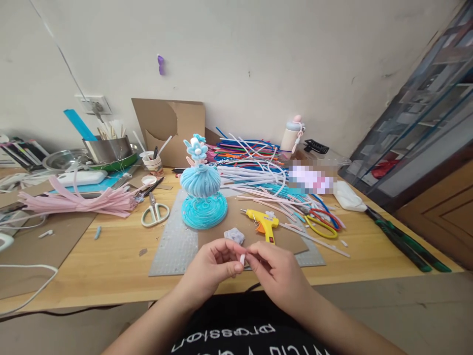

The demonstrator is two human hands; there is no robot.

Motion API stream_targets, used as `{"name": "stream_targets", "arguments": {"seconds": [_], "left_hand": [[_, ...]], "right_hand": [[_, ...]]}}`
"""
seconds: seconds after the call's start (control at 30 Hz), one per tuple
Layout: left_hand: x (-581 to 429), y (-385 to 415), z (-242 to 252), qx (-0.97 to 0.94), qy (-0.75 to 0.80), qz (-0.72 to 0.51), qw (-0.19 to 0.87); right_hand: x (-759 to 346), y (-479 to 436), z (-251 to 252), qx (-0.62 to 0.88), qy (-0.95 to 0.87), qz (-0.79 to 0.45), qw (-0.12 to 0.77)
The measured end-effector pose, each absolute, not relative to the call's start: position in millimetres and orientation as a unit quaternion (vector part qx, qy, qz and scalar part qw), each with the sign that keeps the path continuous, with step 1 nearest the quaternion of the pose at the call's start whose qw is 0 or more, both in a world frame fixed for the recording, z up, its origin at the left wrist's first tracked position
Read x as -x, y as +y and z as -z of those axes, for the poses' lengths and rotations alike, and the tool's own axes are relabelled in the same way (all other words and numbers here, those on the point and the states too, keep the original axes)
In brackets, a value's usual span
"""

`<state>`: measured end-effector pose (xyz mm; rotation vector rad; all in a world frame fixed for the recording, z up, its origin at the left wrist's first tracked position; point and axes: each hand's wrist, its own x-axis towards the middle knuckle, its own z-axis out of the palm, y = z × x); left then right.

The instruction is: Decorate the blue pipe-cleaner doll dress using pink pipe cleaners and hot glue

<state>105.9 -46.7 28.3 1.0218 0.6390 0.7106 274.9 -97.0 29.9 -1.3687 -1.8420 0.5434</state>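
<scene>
Both my hands meet just in front of the table's near edge. My left hand point(214, 268) and my right hand point(275, 271) pinch a small white piece point(242, 258) between their fingertips. Just beyond the fingers a small pale blue-white fuzzy shape point(235, 235) lies on a brown cardboard sheet point(236, 217). Behind it stands a blue pipe-cleaner figure point(202, 190) with a round skirt and a flowered top. A yellow glue gun point(263, 222) lies to the right of the fuzzy shape.
A grey mat point(173, 246) lies under the cardboard. White-handled scissors point(155, 213) and a bundle of pink pipe cleaners point(81, 201) lie left. A heap of coloured pipe cleaners point(254, 165), yellow-and-red scissors point(323, 224) and green-handled pliers point(402, 241) lie right. Metal bowls point(107, 150) stand at the back left.
</scene>
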Motion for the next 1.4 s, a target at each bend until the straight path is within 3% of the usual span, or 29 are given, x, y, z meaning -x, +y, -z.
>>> {"name": "stream_targets", "arguments": {"seconds": [0.5,0.7,1.03,1.4], "left_hand": [[-100.1,-48.0,-18.0,-0.534,0.254,-0.373,0.715],[-102.1,-52.6,-18.0,-0.546,0.312,-0.383,0.677],[-98.2,-51.3,-12.2,-0.495,0.332,-0.369,0.714],[-96.4,-50.8,-10.2,-0.519,0.327,-0.405,0.678]], "right_hand": [[-268.7,-102.4,-28.1,0.535,-0.699,-0.267,0.392],[-267.1,-100.2,-24.3,0.540,-0.712,-0.252,0.373],[-266.4,-101.4,-27.9,0.491,-0.736,-0.291,0.364],[-263.6,-103.0,-28.5,0.466,-0.733,-0.314,0.383]]}}
